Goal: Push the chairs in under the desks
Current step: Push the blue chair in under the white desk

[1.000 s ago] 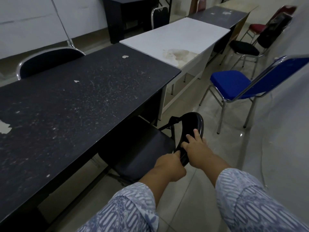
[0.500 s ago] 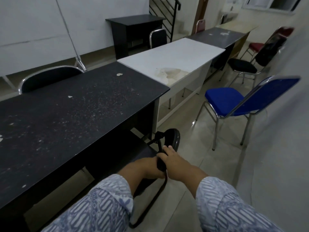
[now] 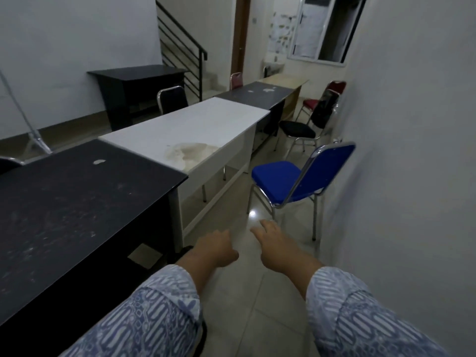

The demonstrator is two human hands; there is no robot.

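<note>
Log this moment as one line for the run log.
left hand: open, empty | right hand: open, empty | blue chair: not under white desk

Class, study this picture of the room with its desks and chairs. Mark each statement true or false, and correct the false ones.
1. The blue chair is pushed in under the white desk. False: the blue chair stands pulled out, apart from the desk.
2. The left hand and the right hand hold nothing. True.
3. The white desk's top bears a brownish stain. True.
4. The blue chair lies tipped on its side. False: it stands upright on its legs.
</note>
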